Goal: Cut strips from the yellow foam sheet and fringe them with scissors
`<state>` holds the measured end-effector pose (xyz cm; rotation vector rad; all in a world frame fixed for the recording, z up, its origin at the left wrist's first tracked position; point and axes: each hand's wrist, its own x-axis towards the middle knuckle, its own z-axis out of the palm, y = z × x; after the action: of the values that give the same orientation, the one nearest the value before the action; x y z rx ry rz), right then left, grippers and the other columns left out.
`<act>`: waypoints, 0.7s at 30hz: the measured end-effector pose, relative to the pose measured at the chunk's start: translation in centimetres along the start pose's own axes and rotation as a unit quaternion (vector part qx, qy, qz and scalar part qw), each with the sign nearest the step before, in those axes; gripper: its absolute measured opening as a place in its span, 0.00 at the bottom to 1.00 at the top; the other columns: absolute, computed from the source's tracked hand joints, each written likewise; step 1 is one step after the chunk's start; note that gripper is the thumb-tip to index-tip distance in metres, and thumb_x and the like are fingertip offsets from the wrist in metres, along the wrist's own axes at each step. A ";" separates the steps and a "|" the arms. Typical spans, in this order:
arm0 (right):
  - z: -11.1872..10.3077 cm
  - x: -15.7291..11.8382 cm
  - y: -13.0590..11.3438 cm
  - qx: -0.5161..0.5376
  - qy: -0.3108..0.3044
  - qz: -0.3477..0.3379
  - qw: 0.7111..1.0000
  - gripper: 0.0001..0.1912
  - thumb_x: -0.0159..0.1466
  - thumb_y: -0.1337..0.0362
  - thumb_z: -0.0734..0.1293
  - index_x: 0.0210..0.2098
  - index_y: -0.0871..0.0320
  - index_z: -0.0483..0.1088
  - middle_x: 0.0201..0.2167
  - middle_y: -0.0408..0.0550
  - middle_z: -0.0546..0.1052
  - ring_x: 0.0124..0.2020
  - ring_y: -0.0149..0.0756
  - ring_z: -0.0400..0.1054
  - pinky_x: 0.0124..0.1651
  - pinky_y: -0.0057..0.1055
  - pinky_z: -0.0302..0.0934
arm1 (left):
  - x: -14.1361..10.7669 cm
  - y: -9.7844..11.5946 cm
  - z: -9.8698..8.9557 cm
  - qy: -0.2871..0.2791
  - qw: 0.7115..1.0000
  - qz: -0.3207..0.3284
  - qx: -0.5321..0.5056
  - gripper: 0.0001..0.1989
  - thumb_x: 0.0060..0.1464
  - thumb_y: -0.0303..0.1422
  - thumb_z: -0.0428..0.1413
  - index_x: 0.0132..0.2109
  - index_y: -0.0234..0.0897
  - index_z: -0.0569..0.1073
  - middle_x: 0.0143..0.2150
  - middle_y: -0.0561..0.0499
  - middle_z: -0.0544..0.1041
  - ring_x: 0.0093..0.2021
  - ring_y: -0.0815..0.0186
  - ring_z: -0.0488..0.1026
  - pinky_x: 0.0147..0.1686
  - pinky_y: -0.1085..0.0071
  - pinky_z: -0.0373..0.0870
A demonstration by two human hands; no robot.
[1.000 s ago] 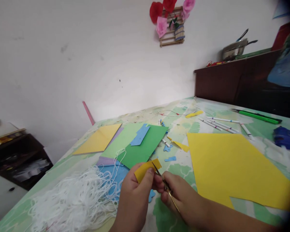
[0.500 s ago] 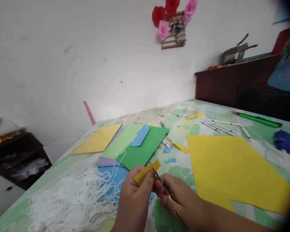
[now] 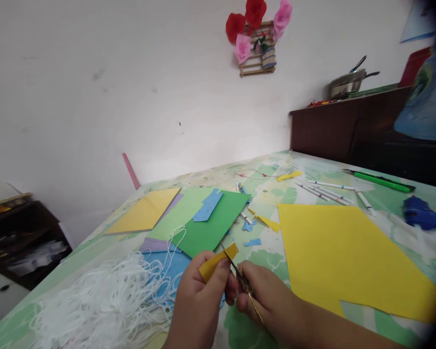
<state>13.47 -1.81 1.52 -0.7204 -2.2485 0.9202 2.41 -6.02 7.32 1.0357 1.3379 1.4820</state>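
Observation:
Between thumb and fingers, my left hand [image 3: 203,295] pinches a small folded strip of yellow paper [image 3: 212,265], its far end sticking out to the upper right. My right hand [image 3: 263,293] is closed round a pair of scissors [image 3: 242,278] with gold-coloured handles. The dark blades point up and left and meet the strip near its far end. Part of the handles is hidden by my right fingers. Just beyond my hands lie a green sheet [image 3: 210,232] and a small blue paper scrap [image 3: 252,242].
A tangle of white string [image 3: 101,300] spreads at the left over blue paper [image 3: 176,266]. On the right lies a large yellow sheet [image 3: 334,252]. Behind it are several thin white sticks [image 3: 330,191], a green cutter [image 3: 381,180] and a dark blue object [image 3: 423,213].
The scissor blades look slightly more apart at the yellow strip, and the handles have shifted a little in my right hand. The whole view has moved slightly; both grips stay the same.

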 end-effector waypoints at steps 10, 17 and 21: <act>-0.4 0.0 -0.5 -0.020 -0.009 0.028 0.999 0.18 0.56 0.49 0.53 0.28 0.59 0.58 0.25 0.46 0.69 0.24 0.32 0.59 0.25 0.27 0.52 | -0.3 0.0 0.3 0.025 0.999 0.027 0.002 0.09 0.43 0.29 0.51 0.19 0.36 0.61 0.12 0.59 0.66 0.14 0.74 0.61 0.15 0.78 0.59; -0.4 0.0 -0.6 -0.012 -0.006 0.027 1.000 0.15 0.55 0.52 0.55 0.27 0.59 0.58 0.25 0.46 0.69 0.25 0.32 0.60 0.26 0.27 0.53 | -0.4 0.1 0.4 0.026 0.999 0.033 0.019 0.09 0.42 0.30 0.51 0.18 0.36 0.61 0.12 0.58 0.65 0.13 0.74 0.61 0.14 0.77 0.59; -0.5 0.1 -1.0 -0.039 -0.009 0.063 0.997 0.13 0.54 0.54 0.58 0.26 0.59 0.59 0.24 0.46 0.69 0.25 0.33 0.60 0.25 0.27 0.52 | -0.3 0.0 0.2 0.020 0.999 0.031 0.020 0.09 0.42 0.30 0.52 0.19 0.36 0.61 0.11 0.58 0.65 0.13 0.74 0.61 0.15 0.78 0.59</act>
<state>13.52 -2.14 2.60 -0.9016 -2.2871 0.9064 2.67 -6.30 7.36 1.0876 1.3801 1.5354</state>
